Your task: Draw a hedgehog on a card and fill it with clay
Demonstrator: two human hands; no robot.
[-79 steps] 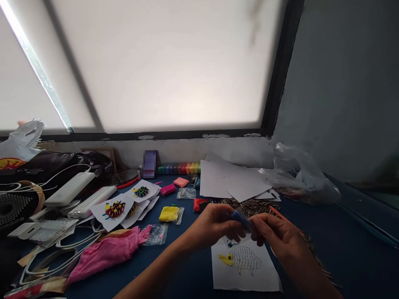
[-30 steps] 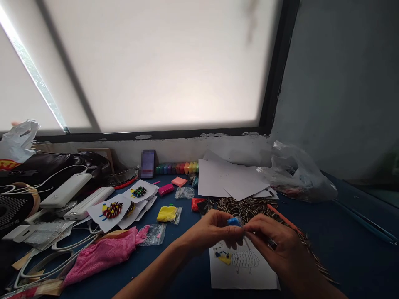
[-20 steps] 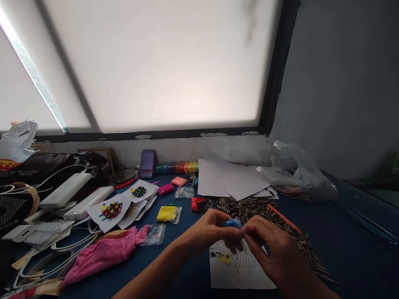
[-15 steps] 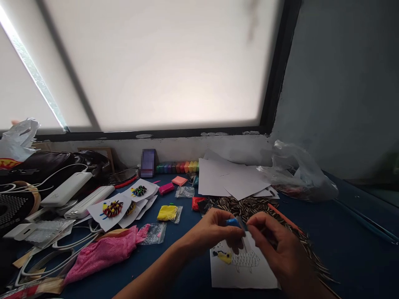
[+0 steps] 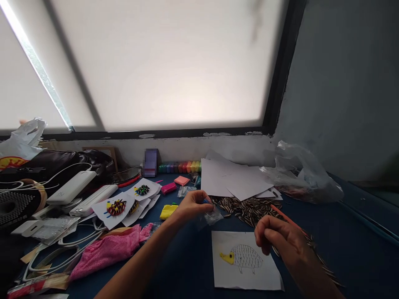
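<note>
My left hand (image 5: 195, 204), fingers closed, grips a small clear plastic bag (image 5: 213, 216) above the table, with a little blue showing at the fingertips. To the right, my right hand (image 5: 277, 238) is closed in a pinch beside the drawing's upper right side; whatever its fingers hold is hidden. Between and below the hands lies a white sheet with a hedgehog drawing (image 5: 247, 256). Its head is filled with yellow clay (image 5: 228, 258) and has a dark eye, while the body is pencil outline. Behind the sheet spreads a pile of striped sunflower seeds (image 5: 249, 209).
Yellow clay (image 5: 167, 211), pink clay (image 5: 168, 188) and finished hedgehog cards (image 5: 114, 207) lie left of centre. A pink cloth (image 5: 106, 251), white cables and power banks (image 5: 72, 187) crowd the left. White paper (image 5: 233, 178) and a plastic bag (image 5: 307, 178) stand at the back.
My hands have come apart: the left moved back and leftward with the plastic bag, the right moved slightly right. The drawing, partly covered before, is now in plain view.
</note>
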